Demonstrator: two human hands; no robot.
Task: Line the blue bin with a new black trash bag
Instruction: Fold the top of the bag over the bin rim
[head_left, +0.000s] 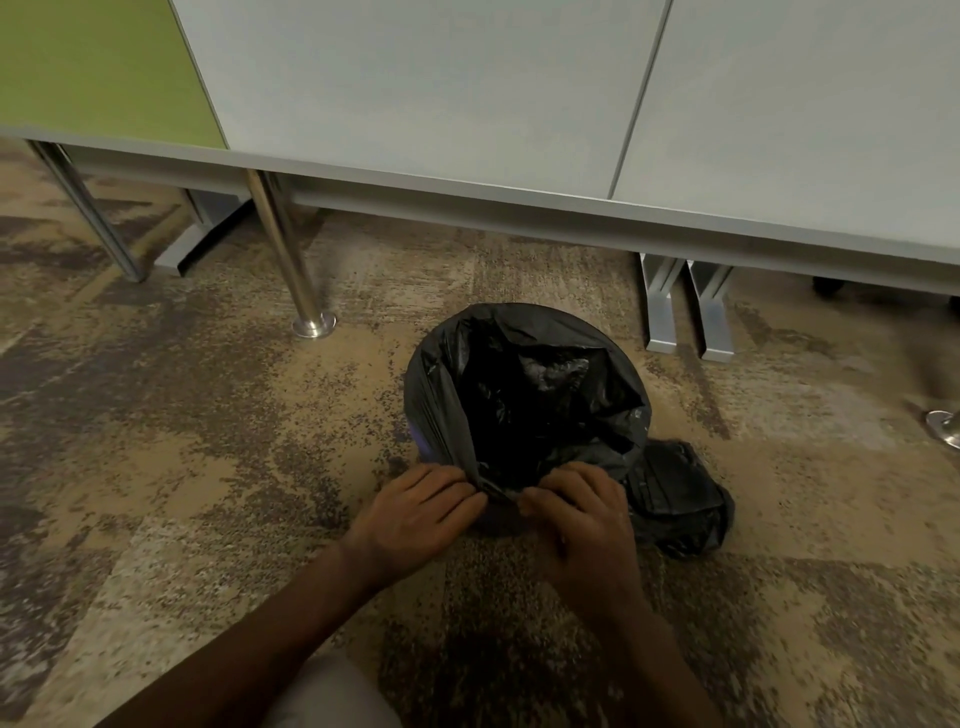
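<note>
A: Where is the round blue plastic bin (422, 441) found?

B: It is set on the mottled brown and tan carpet (208, 441), in front of the pale grey desk (415, 104). Only a sliver of blue is seen at its left side; the rest is covered by the thin black plastic trash bag (524, 389), which is draped over the rim and sagged into the opening.

A: How is the bag held?

B: Its near edge is gathered into a bunch at the rim. That bunch is pinched by the left hand (415, 514) from the left and by the right hand (582, 514) from the right, with the fingers of both curled closed around the plastic. The two hands are nearly touching.

A: Is anything else seen close by?

B: A second, crumpled black plastic bag (680, 499) is laid on the carpet just beside the bin, to the right of the right hand. A chrome desk leg (285, 249) is planted on the carpet to the left of the bin.
</note>
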